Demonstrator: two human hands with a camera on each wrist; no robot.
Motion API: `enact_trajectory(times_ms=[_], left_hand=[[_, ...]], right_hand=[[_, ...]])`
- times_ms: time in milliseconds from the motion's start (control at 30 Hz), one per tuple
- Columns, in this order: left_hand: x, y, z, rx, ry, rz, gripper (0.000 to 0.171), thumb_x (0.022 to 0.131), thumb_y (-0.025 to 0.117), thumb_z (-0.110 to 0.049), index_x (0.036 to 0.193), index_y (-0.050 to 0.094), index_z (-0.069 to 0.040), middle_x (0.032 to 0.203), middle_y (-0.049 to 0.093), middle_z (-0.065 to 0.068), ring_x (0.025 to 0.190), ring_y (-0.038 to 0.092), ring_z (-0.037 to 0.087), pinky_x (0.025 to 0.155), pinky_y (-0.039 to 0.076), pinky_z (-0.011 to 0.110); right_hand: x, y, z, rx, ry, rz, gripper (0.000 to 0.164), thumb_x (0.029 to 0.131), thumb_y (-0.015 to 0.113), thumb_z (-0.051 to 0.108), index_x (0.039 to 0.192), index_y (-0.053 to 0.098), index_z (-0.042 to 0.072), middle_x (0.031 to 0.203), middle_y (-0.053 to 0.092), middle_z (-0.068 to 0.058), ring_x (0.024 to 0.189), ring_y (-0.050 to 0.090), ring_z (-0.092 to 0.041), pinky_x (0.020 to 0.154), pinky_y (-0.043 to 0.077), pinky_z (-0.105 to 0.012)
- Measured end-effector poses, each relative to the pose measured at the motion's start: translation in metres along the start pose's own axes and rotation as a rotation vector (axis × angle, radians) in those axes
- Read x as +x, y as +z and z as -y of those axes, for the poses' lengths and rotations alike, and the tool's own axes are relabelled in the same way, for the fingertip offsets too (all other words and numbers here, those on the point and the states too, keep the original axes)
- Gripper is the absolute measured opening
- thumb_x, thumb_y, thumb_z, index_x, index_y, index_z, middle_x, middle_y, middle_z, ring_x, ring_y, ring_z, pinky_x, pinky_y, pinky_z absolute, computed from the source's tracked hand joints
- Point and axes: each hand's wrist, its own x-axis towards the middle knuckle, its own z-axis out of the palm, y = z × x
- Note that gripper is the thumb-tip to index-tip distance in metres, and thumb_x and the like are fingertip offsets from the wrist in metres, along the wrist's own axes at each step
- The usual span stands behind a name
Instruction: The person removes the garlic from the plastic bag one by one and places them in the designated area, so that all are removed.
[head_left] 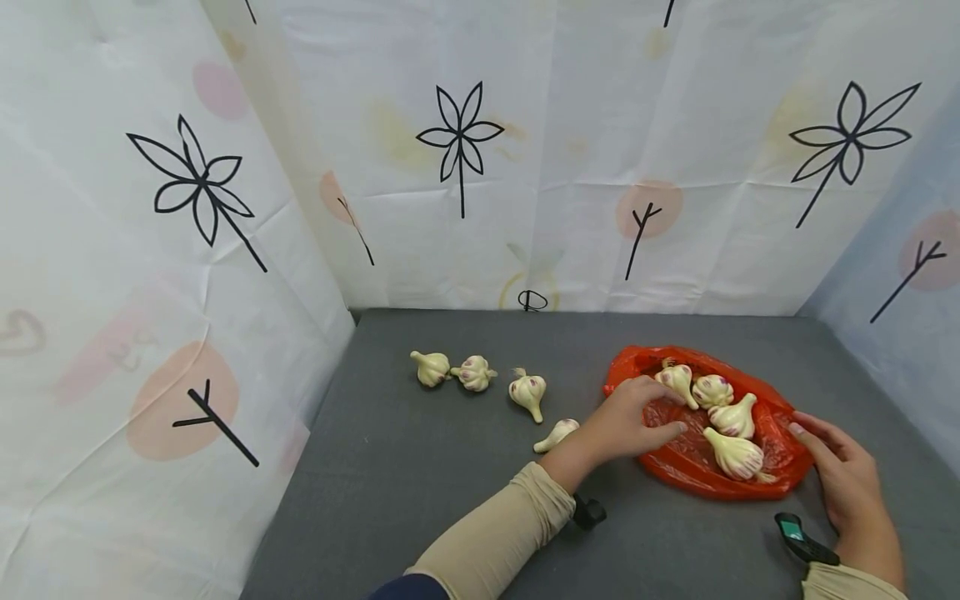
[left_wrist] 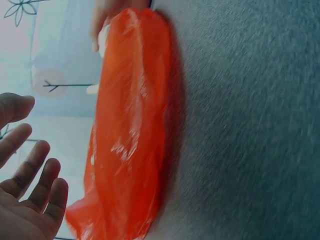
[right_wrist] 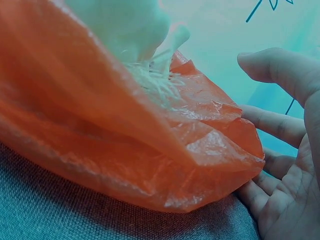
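Observation:
A red plastic bag [head_left: 675, 477] lies spread on the grey table, its mouth facing up. Several garlic bulbs [head_left: 733, 455] with pale skins and purple streaks are in it. Over the bag's left part is my left hand [head_left: 633, 418], fingers apart and nothing between them; the left wrist view shows the fingers loosely bent beside the red plastic [left_wrist: 132, 125]. My right hand [head_left: 847, 471] is at the bag's right edge. In the right wrist view its fingers rest against the outside of the plastic [right_wrist: 220, 150], while the thumb stands away from it.
Left of the bag, a garlic bulb [head_left: 431, 368], another bulb [head_left: 474, 373] and a third bulb [head_left: 528, 394] lie in a loose row. One more bulb [head_left: 558, 433] is close to my left wrist, partly hidden. Printed white cloth [head_left: 570, 250] walls the table's back and sides.

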Motion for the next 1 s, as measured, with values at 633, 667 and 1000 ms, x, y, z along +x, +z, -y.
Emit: enact_trajectory(times_ms=[633, 667, 1000], left_hand=[[0.013, 0.037, -0.005, -0.072, -0.070, 0.012, 0.033, 0.099, 0.076, -0.025, 0.129, 0.072, -0.011, 0.129, 0.068, 0.002, 0.114, 0.061, 0.002, 0.096, 0.037, 0.002], [0.013, 0.040, -0.005, -0.063, -0.073, 0.012, 0.034, 0.098, 0.076, -0.026, 0.129, 0.073, -0.011, 0.129, 0.068, 0.001, 0.114, 0.060, 0.002, 0.096, 0.036, 0.002], [0.016, 0.059, -0.006, -0.020, -0.129, 0.057, 0.038, 0.099, 0.076, -0.029, 0.135, 0.071, -0.017, 0.132, 0.067, -0.003, 0.119, 0.059, 0.000, 0.093, 0.034, 0.001]], right_hand=[[0.000, 0.000, 0.002, -0.017, 0.009, 0.008, 0.050, 0.105, 0.062, 0.050, 0.153, 0.051, 0.043, 0.114, 0.043, 0.041, 0.137, 0.037, 0.004, 0.102, 0.032, 0.002], [0.000, 0.000, 0.002, -0.013, 0.007, 0.010, 0.049, 0.105, 0.062, 0.050, 0.153, 0.051, 0.043, 0.113, 0.043, 0.041, 0.137, 0.037, 0.005, 0.101, 0.032, 0.003], [0.000, -0.001, 0.001, -0.019, 0.002, 0.008, 0.049, 0.105, 0.062, 0.050, 0.153, 0.051, 0.044, 0.115, 0.042, 0.041, 0.139, 0.036, 0.004, 0.101, 0.031, 0.003]])
